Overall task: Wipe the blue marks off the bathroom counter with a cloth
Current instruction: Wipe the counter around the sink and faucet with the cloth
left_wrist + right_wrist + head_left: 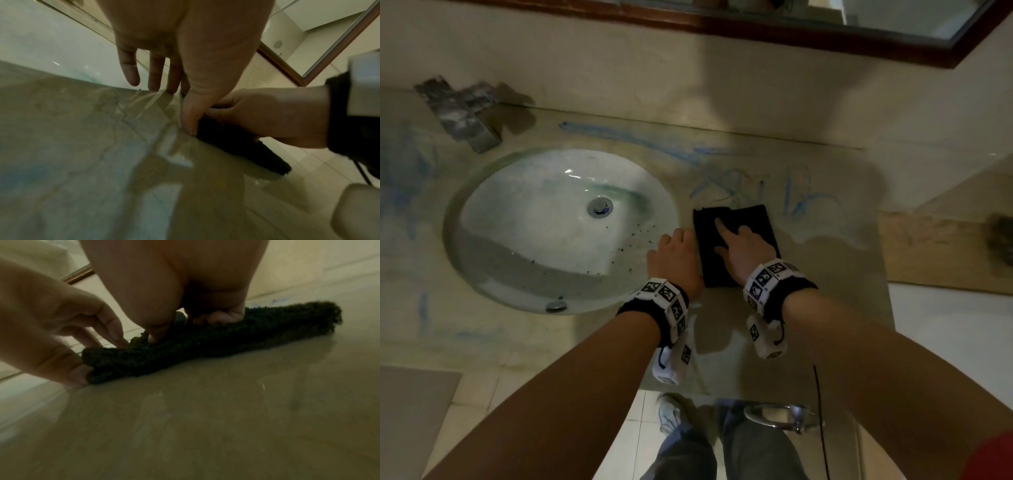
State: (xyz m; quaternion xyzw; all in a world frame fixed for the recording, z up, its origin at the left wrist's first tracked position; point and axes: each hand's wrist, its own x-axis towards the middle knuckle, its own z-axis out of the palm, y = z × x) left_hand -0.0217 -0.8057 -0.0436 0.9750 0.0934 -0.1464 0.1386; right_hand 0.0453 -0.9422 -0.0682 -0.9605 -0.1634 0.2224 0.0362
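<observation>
The black cloth [736, 240] lay folded flat on the counter [825, 260] below blue marks [796, 192]; the right hand [743, 250] pressed it, forefinger straight; the left hand [676, 257], fingers loose, touched its edge.

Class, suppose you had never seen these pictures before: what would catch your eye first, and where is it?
Probably the black cloth lying folded on the counter right of the round sink, with the right hand pressed on it and the left hand at its edge. Next, the blue marks scrawled just beyond the cloth.
</observation>
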